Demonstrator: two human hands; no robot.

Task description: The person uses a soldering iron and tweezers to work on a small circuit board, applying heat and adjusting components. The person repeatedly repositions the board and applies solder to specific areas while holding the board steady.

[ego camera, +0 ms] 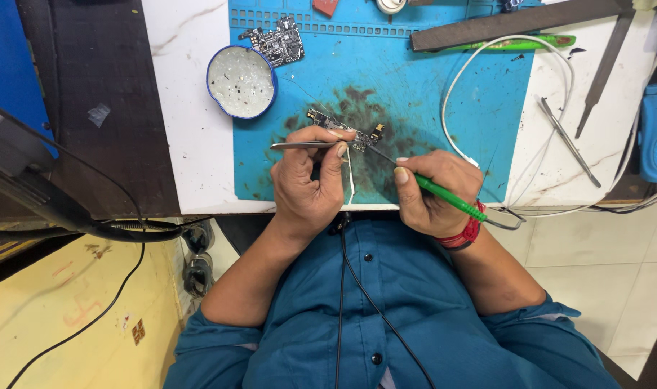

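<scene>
You wear a teal-blue button-up shirt [386,302] with small dark buttons [376,358] down the front placket, the sleeves [213,338] rolled up above your elbows so both forearms are bare. A red band [464,235] circles your right wrist. A thin black cable [340,302] hangs down your chest, splitting into two strands near the collar.

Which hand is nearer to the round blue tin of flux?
Left. The left hand, gripping tweezers, sits just below-right of the round blue tin; the right hand, holding the green-handled iron, is farther right.
</scene>
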